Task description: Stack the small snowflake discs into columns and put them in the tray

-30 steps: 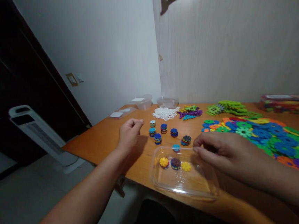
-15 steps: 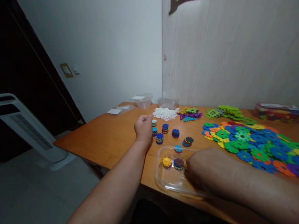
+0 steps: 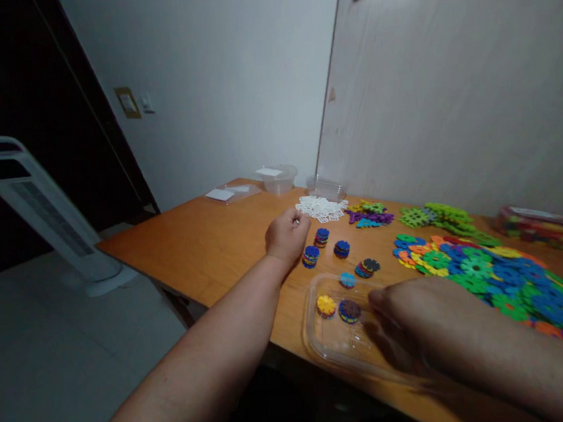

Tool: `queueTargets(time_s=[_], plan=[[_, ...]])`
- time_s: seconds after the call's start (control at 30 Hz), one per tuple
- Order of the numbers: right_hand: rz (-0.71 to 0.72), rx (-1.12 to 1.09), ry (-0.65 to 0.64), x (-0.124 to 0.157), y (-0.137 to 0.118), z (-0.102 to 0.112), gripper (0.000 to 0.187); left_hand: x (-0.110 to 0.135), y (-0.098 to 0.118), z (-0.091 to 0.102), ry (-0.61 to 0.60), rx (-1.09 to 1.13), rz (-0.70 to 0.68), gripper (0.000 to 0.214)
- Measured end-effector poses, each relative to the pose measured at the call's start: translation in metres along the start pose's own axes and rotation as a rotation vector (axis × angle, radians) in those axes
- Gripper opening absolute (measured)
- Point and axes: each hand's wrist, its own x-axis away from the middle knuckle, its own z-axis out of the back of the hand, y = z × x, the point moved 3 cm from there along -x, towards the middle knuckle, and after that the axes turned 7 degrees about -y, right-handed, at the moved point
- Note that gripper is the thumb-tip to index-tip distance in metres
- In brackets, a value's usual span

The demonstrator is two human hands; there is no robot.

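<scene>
My left hand (image 3: 288, 238) is closed in a fist above the table, left of stacks of small notched discs. One blue-topped stack (image 3: 310, 256) is just below it and another blue-topped stack (image 3: 322, 236) to its right. Whatever the fingers hold is hidden. My right hand (image 3: 400, 315) reaches over the right part of a clear plastic container (image 3: 317, 346), fingers curled down and in shadow; I cannot make out what is in them. Inside the container are a yellow-topped stack (image 3: 326, 306) and a brown-topped stack (image 3: 350, 311). A light-blue-topped stack (image 3: 347, 280) shows at its far rim.
A black-topped leaning stack (image 3: 367, 268) and a blue-topped stack (image 3: 342, 250) stand beyond the container. Large coloured discs (image 3: 514, 276) are heaped to the right. White pieces (image 3: 321, 208), purple pieces (image 3: 371, 217), green pieces (image 3: 440, 217) and clear tubs (image 3: 279, 180) lie farther back.
The view has shifted, so the tabletop appears farther right. My left hand now covers the two stacks seen beside it before. My right hand has moved slightly right, away from the brown-topped stack.
</scene>
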Motion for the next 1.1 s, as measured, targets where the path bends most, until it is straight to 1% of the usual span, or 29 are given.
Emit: queueTargets(time_s=[0.03, 0.1, 0.2, 0.27, 0.33, 0.53, 0.67, 0.77, 0.87, 0.93, 1.0, 1.1], plan=[[0.021, 0.054, -0.043, 0.0, -0.003, 0.005, 0.012, 0.0, 0.0, 0.0, -0.007, -0.014, 0.003, 0.029], [0.072, 0.119, -0.089, -0.001, -0.011, 0.013, 0.015, -0.001, 0.001, 0.0, -0.021, -0.038, 0.007, 0.03], [0.2, 0.11, -0.068, -0.006, -0.026, 0.019, 0.019, 0.0, 0.001, -0.001, -0.046, -0.066, 0.004, 0.031], [0.289, 0.101, -0.066, -0.011, -0.035, 0.017, 0.018, 0.0, 0.002, -0.002, -0.062, -0.089, 0.009, 0.031], [0.341, 0.117, -0.075, -0.015, -0.039, 0.011, 0.016, 0.001, 0.002, -0.002, -0.075, -0.114, 0.017, 0.031], [0.388, 0.22, -0.1, -0.02, -0.04, -0.008, 0.013, 0.001, 0.005, -0.003, -0.106, -0.149, 0.026, 0.03], [0.39, 0.216, -0.099, -0.02, -0.041, -0.013, 0.016, 0.001, 0.005, -0.004, -0.12, -0.145, 0.022, 0.03], [0.382, 0.143, -0.104, -0.019, -0.038, -0.006, 0.023, 0.001, 0.004, -0.004, -0.116, -0.145, 0.024, 0.03], [0.304, 0.062, -0.116, -0.024, -0.025, 0.013, 0.024, 0.0, 0.003, -0.004, -0.116, -0.161, 0.041, 0.03], [0.191, 0.054, -0.09, -0.032, -0.011, 0.029, 0.02, 0.0, 0.003, -0.003, -0.112, -0.18, 0.058, 0.029], [0.111, 0.058, -0.094, -0.044, 0.003, 0.042, 0.018, 0.0, 0.004, -0.002, -0.107, -0.199, 0.074, 0.029], [0.039, 0.061, -0.254, -0.065, 0.019, 0.048, 0.022, 0.001, 0.004, -0.001, -0.099, -0.215, 0.082, 0.031]])
